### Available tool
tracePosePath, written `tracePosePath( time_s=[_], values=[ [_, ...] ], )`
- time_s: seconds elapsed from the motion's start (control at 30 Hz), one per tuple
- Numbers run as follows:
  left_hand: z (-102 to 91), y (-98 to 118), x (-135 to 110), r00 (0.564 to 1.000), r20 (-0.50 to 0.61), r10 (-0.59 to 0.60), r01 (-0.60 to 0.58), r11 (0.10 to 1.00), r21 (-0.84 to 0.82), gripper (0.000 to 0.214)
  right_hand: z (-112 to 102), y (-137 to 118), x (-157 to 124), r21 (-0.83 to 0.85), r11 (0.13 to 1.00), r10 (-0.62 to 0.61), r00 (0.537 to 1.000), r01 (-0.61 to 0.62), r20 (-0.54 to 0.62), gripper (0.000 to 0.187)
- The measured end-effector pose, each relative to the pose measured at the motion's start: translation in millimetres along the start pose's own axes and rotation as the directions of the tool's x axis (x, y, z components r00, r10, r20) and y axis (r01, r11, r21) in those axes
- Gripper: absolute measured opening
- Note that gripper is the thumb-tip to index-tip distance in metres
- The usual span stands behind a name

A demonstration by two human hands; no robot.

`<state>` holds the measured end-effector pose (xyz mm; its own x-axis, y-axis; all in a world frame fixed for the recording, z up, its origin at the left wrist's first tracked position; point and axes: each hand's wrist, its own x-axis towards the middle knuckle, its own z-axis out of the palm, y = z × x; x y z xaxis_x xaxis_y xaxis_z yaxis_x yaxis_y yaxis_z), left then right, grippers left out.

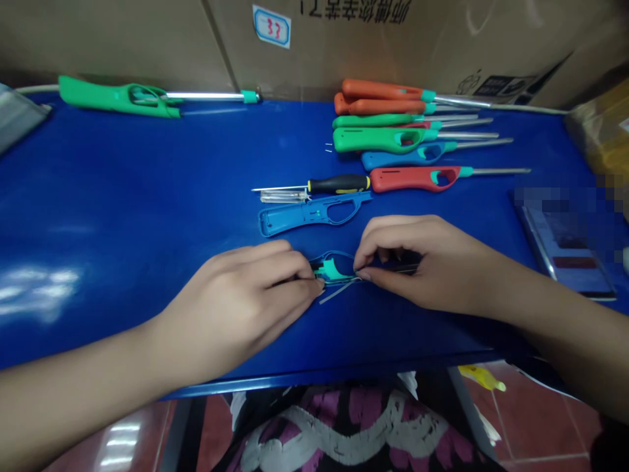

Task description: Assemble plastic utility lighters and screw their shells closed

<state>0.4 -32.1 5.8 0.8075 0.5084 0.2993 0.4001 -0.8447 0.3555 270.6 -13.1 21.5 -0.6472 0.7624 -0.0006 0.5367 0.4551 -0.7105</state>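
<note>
Between my two hands lies a blue gas lighter shell, opened up, with a teal trigger (333, 269) inside it. My left hand (240, 298) is closed on the shell's handle end and covers most of it. At the front end, the fingertips of my right hand (425, 262) pinch together; a thin pale strip (337, 293) runs out from under them. A dark thin rod shows beneath the right palm. Just beyond my hands rests the other blue half shell (282, 219), inner side up. Behind it are a clear fuel tank (284, 196) and a black-and-yellow screwdriver (339, 185).
Several closed lighters lie at the back right, among them a red lighter (405, 178) and an orange lighter (383, 90). A green lighter (93, 97) is at the back left. A phone (565, 252) lies right. Cardboard boxes (147, 39) wall the blue table (122, 196).
</note>
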Motion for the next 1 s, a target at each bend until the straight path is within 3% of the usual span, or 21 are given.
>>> tracePosePath(
  time_s=[0.1, 0.23, 0.33, 0.47, 0.63, 1.0],
  values=[
    [1.1, -0.6, 1.3, 0.998, -0.058, 0.015, -0.018, 0.998, -0.057, 0.018, 0.1, 1.7, -0.5, 0.003, 1.0, -0.014, 1.0, 0.014, -0.003, 0.013],
    [-4.3, -11.5, 7.6, 0.974, -0.225, -0.031, -0.006, 0.987, -0.162, 0.025, 1.1, 4.5, -2.2, 0.011, 1.0, -0.014, 1.0, 0.014, -0.001, 0.012],
    [-14.5, -27.9, 12.0, 0.961, -0.244, -0.13, 0.121, 0.991, -0.053, 0.018, 1.0, 4.9, -3.3, -0.011, 1.0, 0.014, 1.0, -0.014, -0.003, 0.009],
    [-23.8, -47.0, 13.2, 0.913, -0.285, -0.291, 0.315, 0.948, 0.039, 0.019, -0.4, 5.4, -3.9, -0.047, 0.998, 0.033, 0.999, -0.034, -0.033, 0.009],
    [-21.0, -59.5, 12.9, 0.911, -0.246, -0.333, 0.36, 0.93, 0.078, 0.033, 0.1, 10.1, -3.0, -0.103, 0.995, -0.012, 0.997, 0.004, -0.074, 0.009],
    [-16.7, -69.3, 12.6, 0.891, -0.197, -0.409, 0.412, 0.911, -0.028, 0.023, -2.6, 15.1, -2.1, -0.223, 0.975, -0.056, 0.99, 0.025, -0.133, 0.011]
  ],
)
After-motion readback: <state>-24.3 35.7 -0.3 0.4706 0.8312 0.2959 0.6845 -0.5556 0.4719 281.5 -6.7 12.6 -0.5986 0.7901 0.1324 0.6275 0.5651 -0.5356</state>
